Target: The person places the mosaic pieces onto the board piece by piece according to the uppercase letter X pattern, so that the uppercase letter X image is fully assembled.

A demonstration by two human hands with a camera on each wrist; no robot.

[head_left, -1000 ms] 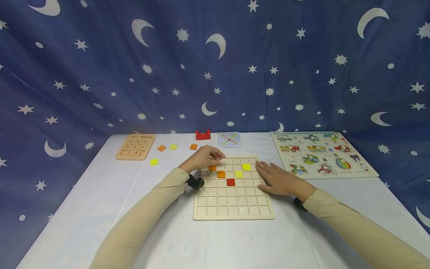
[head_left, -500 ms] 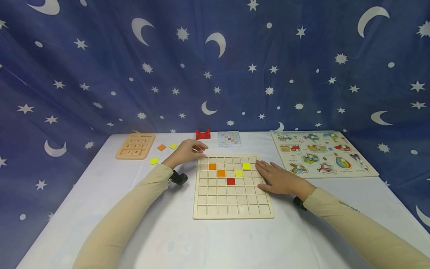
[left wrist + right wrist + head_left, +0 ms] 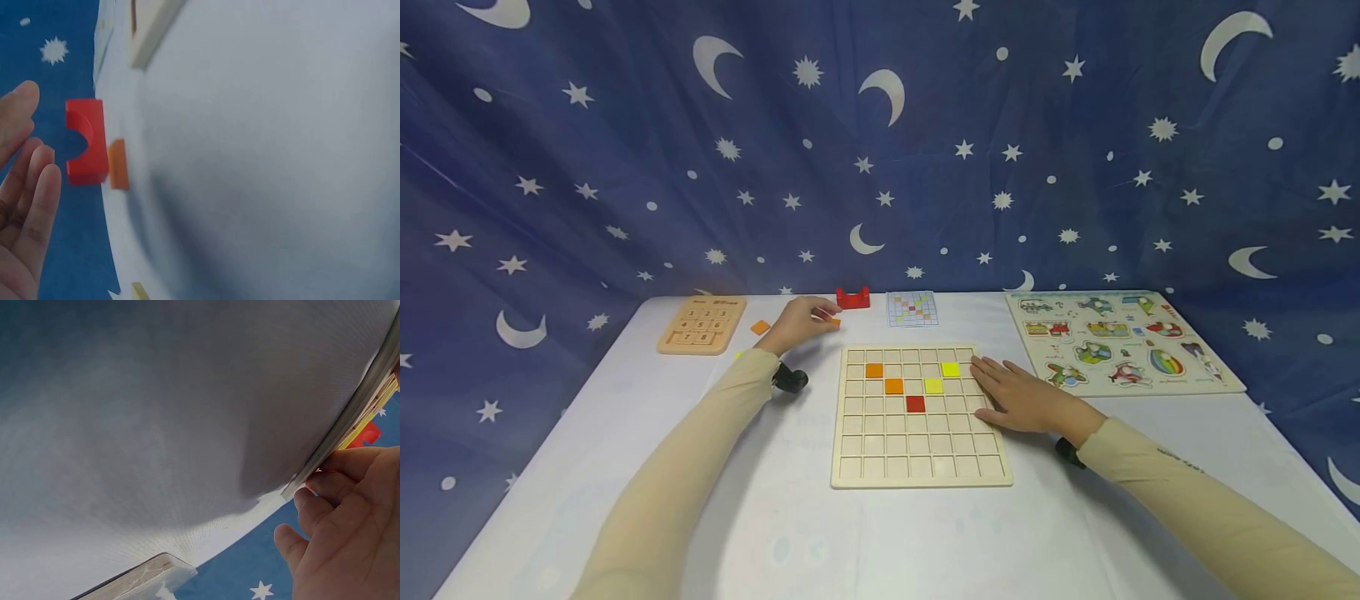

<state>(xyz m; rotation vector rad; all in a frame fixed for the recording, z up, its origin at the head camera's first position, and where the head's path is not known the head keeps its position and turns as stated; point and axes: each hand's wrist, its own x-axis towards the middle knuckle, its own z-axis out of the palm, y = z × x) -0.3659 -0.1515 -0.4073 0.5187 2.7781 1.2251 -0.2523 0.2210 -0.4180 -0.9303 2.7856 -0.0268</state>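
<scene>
Head view: left hand [image 3: 796, 325] at an orange square tile [image 3: 836, 322] lying behind the cream wooden grid board [image 3: 898, 446], left of the board's middle. Right hand [image 3: 1018, 402] flat, fingers extended on the board's right edge. Set in the grid: two orange tiles [image 3: 893, 386] on a diagonal, two yellow tiles [image 3: 933, 386] on the opposite one, both running down to one red tile [image 3: 915, 404]. Another loose orange tile [image 3: 760, 327] lies left of the left hand. Behind: red notched block [image 3: 853, 300], printed grid card [image 3: 912, 309]. Wooden number puzzle [image 3: 702, 325] far left, picture puzzle board [image 3: 1120, 343] right.

Left wrist view: thumb and fingers apart, grasping nothing; orange square tile just beside the red block, no finger contact visible.

Right wrist view: fingers at the board's edge, not clenched.
</scene>
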